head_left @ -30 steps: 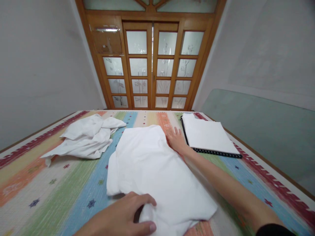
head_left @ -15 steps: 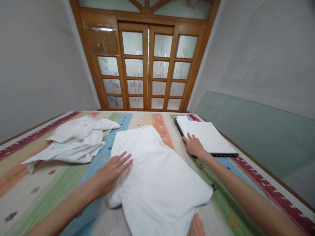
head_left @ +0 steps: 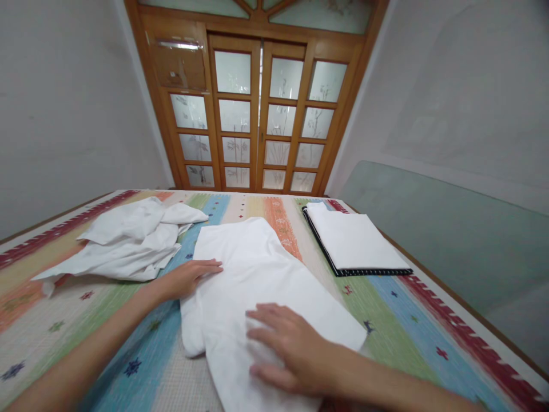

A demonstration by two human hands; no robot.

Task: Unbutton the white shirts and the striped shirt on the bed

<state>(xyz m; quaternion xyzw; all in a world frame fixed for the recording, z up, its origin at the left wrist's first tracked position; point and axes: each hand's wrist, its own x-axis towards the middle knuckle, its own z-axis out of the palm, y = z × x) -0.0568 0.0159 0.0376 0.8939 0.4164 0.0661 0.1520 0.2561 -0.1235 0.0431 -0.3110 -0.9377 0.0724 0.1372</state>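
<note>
A white garment point(head_left: 253, 269) that looks like a shirt lies spread in front of me, lightly wrinkled. On its left edge rests my left hand point(head_left: 194, 278), open, with fingers stretched flat across the cloth. My right hand point(head_left: 285, 346) is over the lower middle of the garment with its fingers spread; whether it touches the cloth I cannot tell. To the right lies a neatly folded white cloth point(head_left: 360, 240) on a black dotted piece point(head_left: 377, 272) that shows along its left and near edges.
A crumpled pile of white cloth point(head_left: 128, 240) lies at the left. Everything sits on a colourful striped cover point(head_left: 291, 229) with red borders. Beyond stand wooden glass-paned doors point(head_left: 257, 114). A pale green panel point(head_left: 429, 229) runs along the right wall.
My right hand has left the folded cloth and come back left and nearer, over the white garment. The left hand has shifted slightly left, staying at the garment's edge.
</note>
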